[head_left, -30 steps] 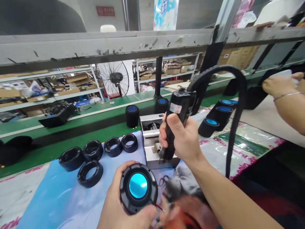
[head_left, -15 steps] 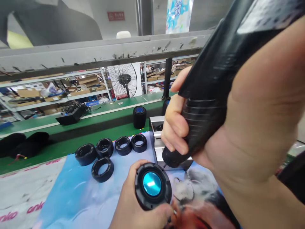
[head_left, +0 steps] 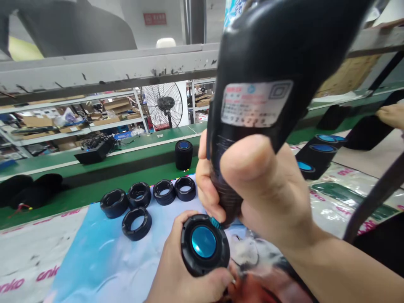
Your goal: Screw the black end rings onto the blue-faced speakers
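Note:
My left hand point(head_left: 176, 269) is closed around a round black speaker point(head_left: 204, 243), its shiny blue disc turned up toward me. In my right hand point(head_left: 268, 189) is a black electric screwdriver point(head_left: 252, 54) with a white printed label. The hand wraps its grip, thumb over the front. The tool stands nearly upright, and its teal lower end point(head_left: 215, 222) meets the upper right rim of the speaker. The bit itself is hidden. Several black rings point(head_left: 136, 224) lie on the blue printed mat point(head_left: 104, 256) left of my hands.
A black cylindrical speaker point(head_left: 183, 155) stands on the green bench point(head_left: 151, 166) behind the mat. At right are black speakers with blue discs point(head_left: 322, 153) and another person's hand point(head_left: 393, 114). A grey beam point(head_left: 104, 69) crosses above; a fan point(head_left: 166, 103) stands beyond.
My right hand has swung the electric screwdriver from a rightward lean to nearly upright, bringing its lower end onto the speaker's rim. My left hand and the speaker have shifted very slightly right.

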{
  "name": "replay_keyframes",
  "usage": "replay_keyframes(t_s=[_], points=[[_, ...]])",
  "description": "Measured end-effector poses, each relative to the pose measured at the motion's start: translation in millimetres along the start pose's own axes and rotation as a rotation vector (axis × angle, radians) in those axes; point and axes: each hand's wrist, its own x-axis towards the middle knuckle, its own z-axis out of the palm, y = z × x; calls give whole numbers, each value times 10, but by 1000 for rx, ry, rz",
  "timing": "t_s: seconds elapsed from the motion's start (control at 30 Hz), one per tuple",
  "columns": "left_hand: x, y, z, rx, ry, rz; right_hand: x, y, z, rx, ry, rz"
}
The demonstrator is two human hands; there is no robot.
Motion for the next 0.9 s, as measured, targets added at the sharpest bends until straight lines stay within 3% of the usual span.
replay_keyframes(t_s=[0.43,0.7,0.8,0.9], points=[[2,-35,-7,-24,-6,10,12,73,-63,-74,77,130],[11,-57,-54,-93,-73,-4,48,55,-25,-51,44,107],[-6,-27,-38,-68,-18,-47,30,30,-118,-26,77,42],[-27,-22,-14,18,131,-75,-14,95,-366,-33,253,-84]])
